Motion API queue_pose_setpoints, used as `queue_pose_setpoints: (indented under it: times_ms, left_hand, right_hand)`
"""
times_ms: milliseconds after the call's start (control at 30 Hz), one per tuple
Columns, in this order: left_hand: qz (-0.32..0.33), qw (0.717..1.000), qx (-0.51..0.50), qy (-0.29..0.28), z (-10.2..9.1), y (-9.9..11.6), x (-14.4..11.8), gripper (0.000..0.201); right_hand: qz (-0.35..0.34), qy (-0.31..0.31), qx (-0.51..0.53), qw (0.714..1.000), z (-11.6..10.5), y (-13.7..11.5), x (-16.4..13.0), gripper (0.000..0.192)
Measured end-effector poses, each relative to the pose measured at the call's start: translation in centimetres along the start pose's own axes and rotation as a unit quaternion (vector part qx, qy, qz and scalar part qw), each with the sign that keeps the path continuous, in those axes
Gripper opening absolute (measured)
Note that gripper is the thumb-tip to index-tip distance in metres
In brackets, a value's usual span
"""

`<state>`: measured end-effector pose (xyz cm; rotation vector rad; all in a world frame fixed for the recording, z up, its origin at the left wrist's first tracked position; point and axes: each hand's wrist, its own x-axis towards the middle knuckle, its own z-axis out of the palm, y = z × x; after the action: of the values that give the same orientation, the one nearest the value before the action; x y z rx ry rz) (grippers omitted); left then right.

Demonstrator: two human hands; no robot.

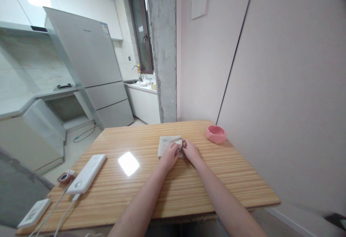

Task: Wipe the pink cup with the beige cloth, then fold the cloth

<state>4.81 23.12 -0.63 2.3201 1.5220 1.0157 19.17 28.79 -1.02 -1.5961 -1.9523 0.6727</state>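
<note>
A small beige cloth [166, 143] lies folded on the wooden table [167, 190] near its far middle. My left hand [169, 156] rests on the cloth's near right part, fingers pinching its edge. My right hand [190, 150] meets it at the cloth's right corner and also pinches the fabric. A small shiny thing shows between the fingertips; I cannot tell what it is.
A pink round ashtray [215, 134] sits at the far right by the wall. A white power bank [87, 173] with cables lies at the left, beside a small round brown item [65, 177] and a white device [34, 212]. A fridge [94, 67] and kitchen counters stand behind.
</note>
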Motion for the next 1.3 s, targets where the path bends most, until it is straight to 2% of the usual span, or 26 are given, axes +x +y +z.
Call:
queue_pose_setpoints:
  times_ms: [167, 267, 333, 433, 500, 567, 633, 700, 800, 933, 1033, 1100, 1200, 1300]
  left_hand:
    - [0.002, 1.000, -0.010, -0.007, -1.0, 0.6, -0.1, 0.038]
    - [-0.050, 0.997, 0.010, 0.052, -2.6, -0.6, -0.2, 0.036]
    - [-0.105, 0.991, 0.046, 0.064, -3.4, -1.8, -0.3, 0.036]
    - [-0.161, 0.982, 0.093, -0.017, -3.7, -3.2, -0.7, 0.041]
    - [-0.151, 0.983, 0.086, -0.057, -3.2, -3.1, -0.8, 0.045]
    - [-0.113, 0.991, 0.051, -0.051, -2.6, -2.5, -0.8, 0.044]
    - [-0.082, 0.996, 0.018, -0.019, -2.2, -1.9, -0.7, 0.042]
    - [-0.079, 0.997, 0.005, 0.013, -2.2, -1.9, -0.6, 0.037]
    - [-0.106, 0.994, -0.013, 0.040, -2.3, -3.0, -0.5, 0.027]
    - [-0.138, 0.987, -0.051, 0.057, -2.3, -4.7, -0.6, 0.021]
    - [-0.143, 0.986, -0.061, 0.053, -2.2, -4.9, -0.7, 0.019]
    - [-0.156, 0.984, -0.063, 0.053, -2.2, -4.7, -0.6, 0.018]
    - [-0.193, 0.978, -0.065, 0.053, -2.3, -4.3, -0.6, 0.019]
    - [-0.193, 0.979, -0.060, 0.030, -2.5, -4.2, -0.6, 0.017]
  right_hand:
    - [0.012, -0.001, 0.006, 1.000, 0.1, 0.1, 0.0, 0.032]
    - [0.011, 0.050, 0.021, 0.998, 0.3, 0.2, 0.1, 0.035]
    - [-0.020, 0.095, 0.031, 0.995, 0.2, 0.0, 0.1, 0.032]
    - [-0.106, 0.147, 0.031, 0.983, -0.3, -0.6, -0.3, 0.027]
    - [-0.164, 0.153, 0.018, 0.974, -0.5, -1.3, -0.8, 0.026]
    - [-0.210, 0.126, -0.001, 0.970, -0.4, -1.9, -1.2, 0.030]
    - [-0.220, 0.077, -0.035, 0.972, 0.1, -2.3, -1.7, 0.033]
    - [-0.186, 0.036, -0.092, 0.978, 1.1, -2.5, -2.1, 0.036]
    - [-0.119, 0.008, -0.174, 0.977, 2.2, -2.4, -2.8, 0.043]
    - [-0.099, -0.039, -0.210, 0.972, 1.1, -1.9, -4.0, 0.054]
    - [-0.085, -0.079, -0.203, 0.972, -1.5, 0.0, -4.6, 0.059]
    - [-0.081, -0.090, -0.177, 0.977, -3.7, 2.5, -4.9, 0.062]
    - [-0.069, -0.049, -0.157, 0.984, -7.1, 7.7, -5.4, 0.061]
    - [-0.082, -0.007, -0.140, 0.987, -9.9, 12.9, -6.1, 0.053]
